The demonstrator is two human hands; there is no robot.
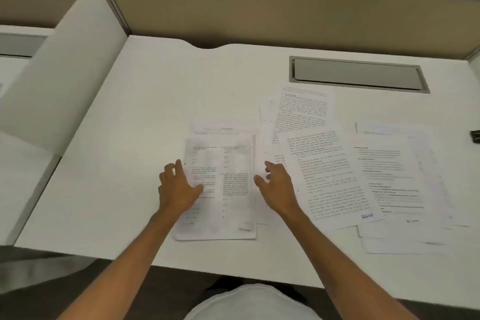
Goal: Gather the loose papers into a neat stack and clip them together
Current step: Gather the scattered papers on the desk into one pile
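Printed white papers lie scattered over the white desk [130, 117]. A small pile with two-column text [228, 184] sits in the middle. My left hand [178, 188] rests flat on that pile's left edge, fingers spread. My right hand [276, 187] hovers at the pile's right edge, fingers apart and holding nothing. A text-filled sheet [330, 176] lies just right of it, overlapping another sheet [302, 109] farther back. More sheets [400, 182] spread toward the right edge. A black binder clip [475, 135] shows partly at the far right border.
A grey metal cable flap [357, 74] is set into the desk at the back right. A white side divider [62, 67] rises on the left and a tan partition wall [259, 8] stands behind. The desk's front edge runs close to my body.
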